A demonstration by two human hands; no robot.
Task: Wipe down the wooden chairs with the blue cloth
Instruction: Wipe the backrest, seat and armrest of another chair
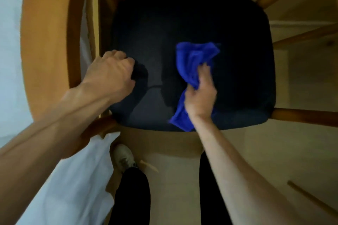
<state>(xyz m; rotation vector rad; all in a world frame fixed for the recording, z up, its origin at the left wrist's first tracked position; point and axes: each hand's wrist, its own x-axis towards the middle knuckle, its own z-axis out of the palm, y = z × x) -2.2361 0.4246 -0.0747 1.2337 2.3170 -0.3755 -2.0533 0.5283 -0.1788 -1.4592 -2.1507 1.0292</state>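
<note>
Bright blue cloth [193, 67], black seat cushion [164, 23], honey-brown wooden chair frame [73, 33]

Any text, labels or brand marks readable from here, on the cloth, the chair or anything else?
None can be read in this view.
blue cloth: no tag or print shows.
dark seat cushion: plain, no label.
wooden chair frame: no marking visible.
shoe: blurred, no logo can be made out.

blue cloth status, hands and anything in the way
Right hand grips blue cloth on dark seat cushion. Left hand curled at cushion's left edge. Nothing blocking the seat.
</note>
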